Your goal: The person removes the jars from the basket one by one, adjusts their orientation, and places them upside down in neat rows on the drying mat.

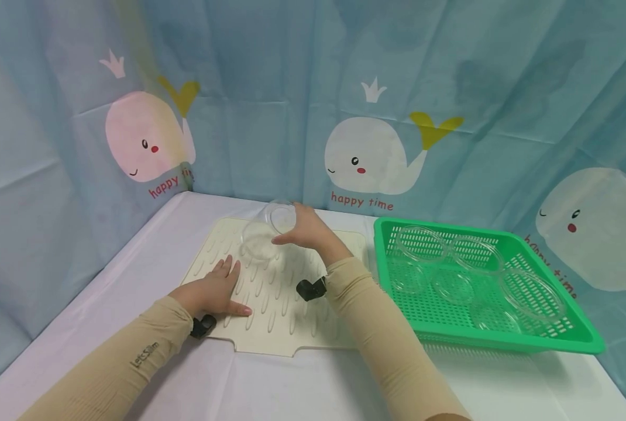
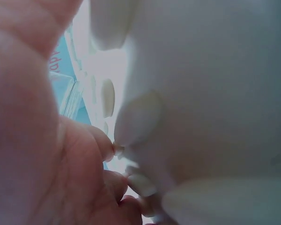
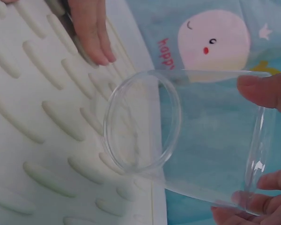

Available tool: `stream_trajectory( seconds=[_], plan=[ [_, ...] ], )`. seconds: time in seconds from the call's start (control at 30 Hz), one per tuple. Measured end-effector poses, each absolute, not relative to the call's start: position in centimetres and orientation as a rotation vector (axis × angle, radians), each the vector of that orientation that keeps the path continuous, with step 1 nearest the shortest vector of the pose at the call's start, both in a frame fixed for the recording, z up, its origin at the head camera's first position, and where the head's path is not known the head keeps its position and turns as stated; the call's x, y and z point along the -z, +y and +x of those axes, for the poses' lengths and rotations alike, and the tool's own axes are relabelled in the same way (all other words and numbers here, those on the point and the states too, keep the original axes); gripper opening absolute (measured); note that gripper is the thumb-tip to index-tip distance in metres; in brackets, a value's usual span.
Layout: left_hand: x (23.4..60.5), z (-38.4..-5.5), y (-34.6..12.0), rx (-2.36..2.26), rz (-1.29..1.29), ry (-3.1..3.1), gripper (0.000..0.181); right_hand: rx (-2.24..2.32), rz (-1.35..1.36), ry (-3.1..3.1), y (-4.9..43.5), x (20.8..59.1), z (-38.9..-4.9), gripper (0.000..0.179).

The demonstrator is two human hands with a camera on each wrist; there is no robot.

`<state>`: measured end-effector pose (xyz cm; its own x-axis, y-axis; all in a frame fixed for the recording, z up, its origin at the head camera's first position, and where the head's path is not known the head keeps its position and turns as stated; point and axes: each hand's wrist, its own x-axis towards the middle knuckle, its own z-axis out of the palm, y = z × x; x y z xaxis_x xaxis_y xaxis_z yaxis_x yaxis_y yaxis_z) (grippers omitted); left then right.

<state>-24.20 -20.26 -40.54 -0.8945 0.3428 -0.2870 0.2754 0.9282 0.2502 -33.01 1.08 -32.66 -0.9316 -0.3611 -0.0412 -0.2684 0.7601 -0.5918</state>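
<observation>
My right hand (image 1: 309, 227) grips a clear plastic cup (image 1: 260, 258) by its narrower end, thumb on one side and fingers on the other. Tilted over the drying mat, the cup has its round rim facing the mat, as the right wrist view (image 3: 143, 171) shows. Fingers spread, my left hand (image 1: 213, 292) rests on the left part of the cream ridged drying mat (image 1: 276, 304). Up close in the left wrist view, the left palm (image 2: 79, 164) fills one side, with the mat's raised ridges beside it.
A green plastic basket (image 1: 502, 338) stands to the right of the mat, with several clear cups (image 1: 452, 286) upright inside. White cloth (image 1: 260, 386) covers the table. Blue curtains (image 1: 271, 146) with whale prints hang behind and at the sides.
</observation>
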Motion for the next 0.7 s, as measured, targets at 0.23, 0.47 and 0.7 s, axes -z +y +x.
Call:
stream_trajectory(
  seconds=[0.23, 0.47, 0.7],
  plan=[
    [40.0, -23.9, -20.1, -0.316, 0.46, 2.744, 0.123, 0.942, -0.542, 2.817, 0.7, 33.7, -33.5, 0.102],
    [40.1, -23.8, -20.1, -0.312, 0.438, 2.753, 0.122, 1.11, -0.547, 2.803, 0.3, 34.9, -33.5, 0.101],
    [40.6, -24.2, -20.1, -0.282, 0.425, 2.755, 0.123, 1.161, -0.567, 2.863, -0.5, 35.7, -33.8, 0.097]
  ],
)
